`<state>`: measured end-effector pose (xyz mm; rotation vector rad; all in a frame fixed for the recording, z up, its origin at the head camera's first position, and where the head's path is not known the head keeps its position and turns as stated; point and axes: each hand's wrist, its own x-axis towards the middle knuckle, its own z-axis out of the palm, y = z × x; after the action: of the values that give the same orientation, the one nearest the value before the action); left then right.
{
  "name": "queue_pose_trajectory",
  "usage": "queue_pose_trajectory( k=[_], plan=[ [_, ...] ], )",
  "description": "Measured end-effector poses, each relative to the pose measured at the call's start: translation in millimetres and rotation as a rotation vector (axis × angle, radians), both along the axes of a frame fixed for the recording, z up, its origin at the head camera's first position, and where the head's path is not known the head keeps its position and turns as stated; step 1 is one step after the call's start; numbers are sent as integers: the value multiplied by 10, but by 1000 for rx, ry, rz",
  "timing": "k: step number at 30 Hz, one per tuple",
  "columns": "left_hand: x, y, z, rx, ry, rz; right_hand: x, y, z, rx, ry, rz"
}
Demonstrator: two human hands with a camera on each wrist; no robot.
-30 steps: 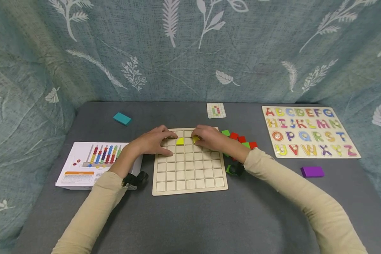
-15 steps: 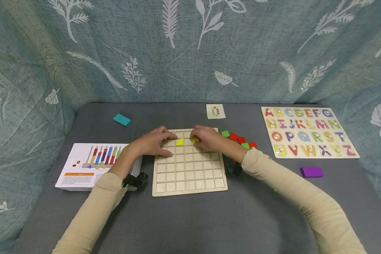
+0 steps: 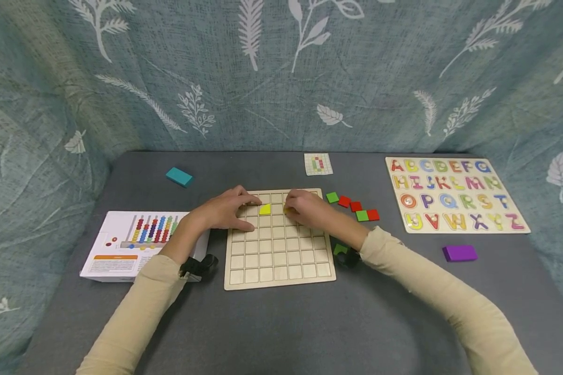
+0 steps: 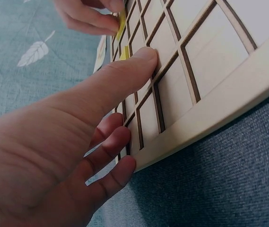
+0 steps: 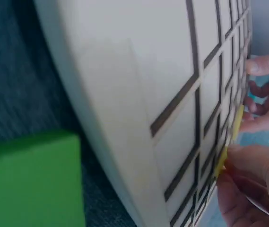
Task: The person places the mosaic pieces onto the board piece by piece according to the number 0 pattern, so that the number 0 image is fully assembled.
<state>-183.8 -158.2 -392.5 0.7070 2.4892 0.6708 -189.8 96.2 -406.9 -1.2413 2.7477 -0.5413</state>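
Observation:
A square wooden board with a grid of shallow cells lies on the table. One small yellow tile sits in a cell near its far side. My right hand pinches a second yellow tile between thumb and fingertips, low over the far rows; in the head view the fingers hide most of it. My left hand rests at the board's far left corner, thumb on the grid and fingers spread along the edge, holding nothing.
Red and green tiles lie right of the board, with another green tile by the right wrist. Behind is a pattern card. Around stand an abacus box, a teal block, an alphabet board and a purple block.
My right hand has shifted slightly to the right and turned, its fingers now covering more of the yellow tile. The left hand stays in place on the board.

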Motion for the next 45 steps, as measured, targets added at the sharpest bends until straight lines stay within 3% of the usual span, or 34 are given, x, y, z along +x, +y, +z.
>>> queue_pose_trajectory(
  k=[7,10,14,18,24,31,45],
  plan=[
    [23,7,-28,9,-4,1,242,188,106,-50,-56,-45],
    [22,8,-39,13,-6,-11,407,369,167,-128,-94,-91],
    [1,8,-33,19,-2,-17,526,636,198,-228,-68,-172],
    [-14,3,-22,15,-5,-9,555,846,198,-266,-42,-253],
    [-5,-1,-14,20,-35,-1,577,1065,181,-262,-33,-300],
    [-2,-16,2,10,-13,1,604,1266,225,-214,-86,-354],
    [4,-21,-21,7,-7,6,747,1488,182,-153,-35,-317]
  ],
)
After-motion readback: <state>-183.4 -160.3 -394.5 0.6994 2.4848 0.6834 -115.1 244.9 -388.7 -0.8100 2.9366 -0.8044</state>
